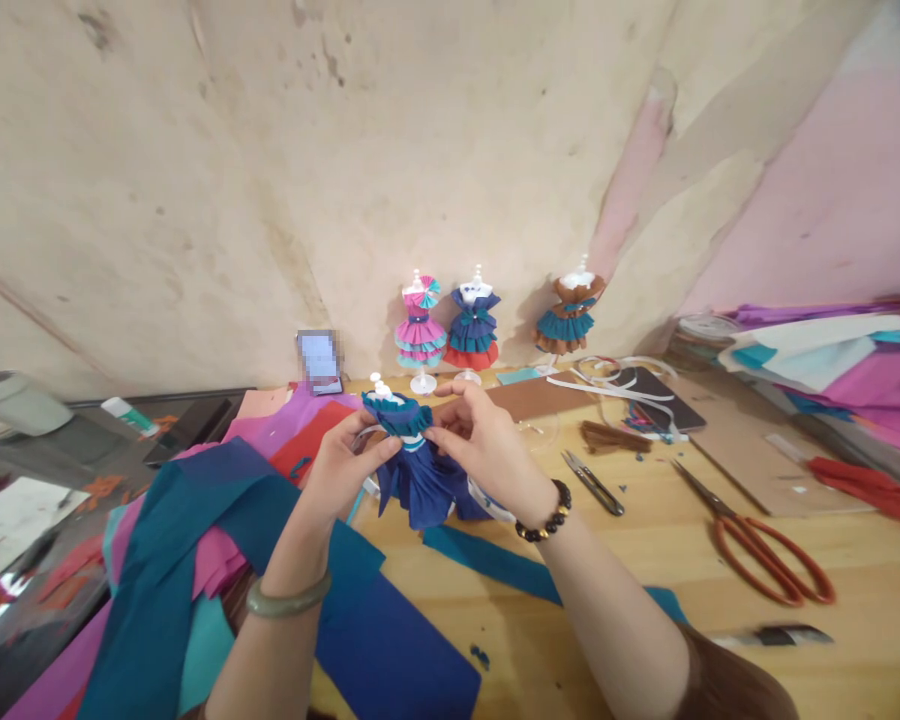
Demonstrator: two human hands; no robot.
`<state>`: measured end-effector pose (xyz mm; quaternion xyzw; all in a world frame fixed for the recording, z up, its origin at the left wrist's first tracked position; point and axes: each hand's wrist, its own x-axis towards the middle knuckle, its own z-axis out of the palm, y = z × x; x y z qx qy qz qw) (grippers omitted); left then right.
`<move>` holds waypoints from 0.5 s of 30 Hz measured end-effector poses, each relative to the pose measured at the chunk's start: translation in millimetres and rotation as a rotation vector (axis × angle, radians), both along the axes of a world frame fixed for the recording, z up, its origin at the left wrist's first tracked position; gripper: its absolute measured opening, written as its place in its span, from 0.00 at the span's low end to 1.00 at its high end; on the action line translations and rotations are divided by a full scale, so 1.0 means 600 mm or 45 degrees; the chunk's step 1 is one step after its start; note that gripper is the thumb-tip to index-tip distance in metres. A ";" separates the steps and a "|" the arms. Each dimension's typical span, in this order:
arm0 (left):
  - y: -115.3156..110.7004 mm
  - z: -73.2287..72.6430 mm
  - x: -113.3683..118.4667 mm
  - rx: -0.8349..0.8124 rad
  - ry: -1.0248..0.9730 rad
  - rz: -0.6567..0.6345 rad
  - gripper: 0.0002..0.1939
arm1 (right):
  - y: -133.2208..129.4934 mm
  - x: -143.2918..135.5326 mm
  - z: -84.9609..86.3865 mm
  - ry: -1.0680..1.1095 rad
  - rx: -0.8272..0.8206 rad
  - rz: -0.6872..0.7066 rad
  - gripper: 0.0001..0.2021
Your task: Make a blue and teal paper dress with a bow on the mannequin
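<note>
A miniature white dress form (381, 388) leans between my hands, wearing a blue pleated crepe-paper dress (414, 488) with a teal-edged ruffle at the top. A pale band shows at its waist. My left hand (334, 465) is closed around the left side of the form, thumb pressed at the waist. From the right, my right hand (487, 435) pinches the dress at the waist, just under the ruffle. Its thumb and fingertips are close together there. A teal paper strip (495, 562) lies on the table below the dress.
Dressed forms in pink (420, 325), blue and red (474, 325), and brown and teal (566, 318) stand by the wall. Thread snips (594, 483), orange-handled scissors (757, 550) and a knife (784, 636) lie right. Crepe sheets (172, 540) and a phone (319, 360) are left.
</note>
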<state>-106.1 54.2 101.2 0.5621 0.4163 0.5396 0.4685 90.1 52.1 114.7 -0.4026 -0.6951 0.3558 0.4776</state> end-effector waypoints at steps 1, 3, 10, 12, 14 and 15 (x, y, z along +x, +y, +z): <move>0.001 -0.001 0.000 0.006 0.001 0.004 0.19 | -0.001 -0.001 0.001 -0.018 0.004 -0.008 0.17; 0.002 -0.004 0.000 0.023 0.008 0.021 0.19 | -0.002 -0.003 0.003 -0.055 0.013 -0.024 0.17; 0.005 -0.007 -0.017 0.155 0.136 0.064 0.16 | -0.003 -0.014 -0.007 -0.073 0.070 -0.002 0.22; 0.004 -0.004 -0.021 0.170 0.171 0.076 0.16 | -0.004 -0.018 -0.007 -0.081 0.082 -0.006 0.23; 0.002 -0.002 -0.023 0.167 0.183 0.055 0.17 | -0.007 -0.023 -0.006 -0.085 0.081 -0.010 0.24; 0.001 -0.002 -0.022 0.155 0.175 0.033 0.17 | -0.008 -0.025 -0.005 -0.084 0.078 -0.009 0.24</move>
